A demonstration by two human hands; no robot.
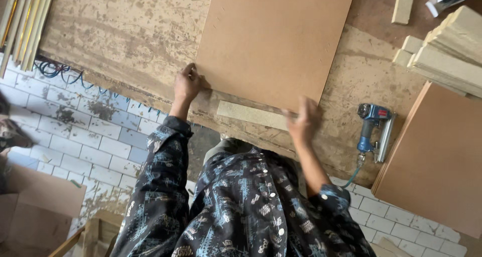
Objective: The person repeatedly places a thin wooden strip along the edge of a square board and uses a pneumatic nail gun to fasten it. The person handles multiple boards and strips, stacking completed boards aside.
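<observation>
The head view looks down on 1 person in a dark patterned shirt (241, 207) standing at a worn, stained workbench (125, 41). A square brown fibreboard panel (273, 41) lies flat on the bench, reaching away from both hands. The left hand (187, 82) rests at the near left corner of that panel, fingers curled against its edge and touching it; the grasp appears light, and whether the fingers hook under the board cannot be told. The right hand (304, 119) sits at the near right corner of the same panel, blurred, fingers spread and pressing on or just over the edge; whether it grips the board or only rests on it cannot be told. Between the 2 hands, just nearer the person than the panel edge, a pale narrow wooden strip (252, 115) lies along the bench, its right end touching or passing under the right hand. To the right of the right hand, near but apart, a blue pneumatic nail gun (374, 131) lies on the bench with its hose (351, 179) trailing off the near edge. Further right, a stack of similar brown boards (437, 161) overhangs the bench. Beyond that, well apart from the right hand, pale wooden battens (447, 51) lie piled. Far left of the left hand, several long gilt mouldings (25, 21) lean past the bench. Below both arms, a white tiled floor (100, 141) shows.
</observation>
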